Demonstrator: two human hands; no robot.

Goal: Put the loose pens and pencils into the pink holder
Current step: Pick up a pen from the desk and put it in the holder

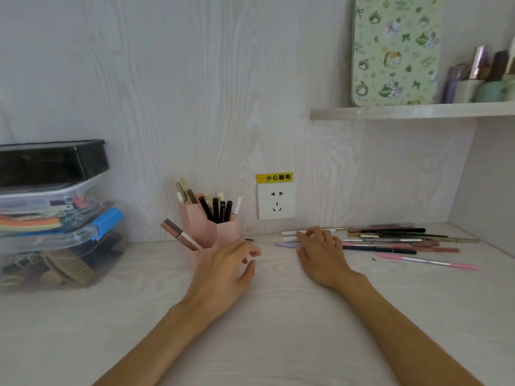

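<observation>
The pink holder [207, 228] stands against the back wall with several pens upright in it. A brown pen with a rose-gold cap [180, 234] slants up to the left in front of the holder. Its lower end runs under my left hand [225, 270], which grips it with the outer fingers while thumb and forefinger are apart. My right hand [320, 253] lies flat, its fingertips resting on a white pen [288, 233] and a lilac pen [284, 244]. Several loose pens and pencils [395, 240] lie in a row to the right, a pink pen [426, 261] nearest.
Stacked clear storage boxes [53, 218] with a black box on top fill the left of the desk. A wall socket [276, 201] sits behind the hands. A shelf [412, 110] at upper right carries a patterned tin and bottles. A side wall closes the desk's right end.
</observation>
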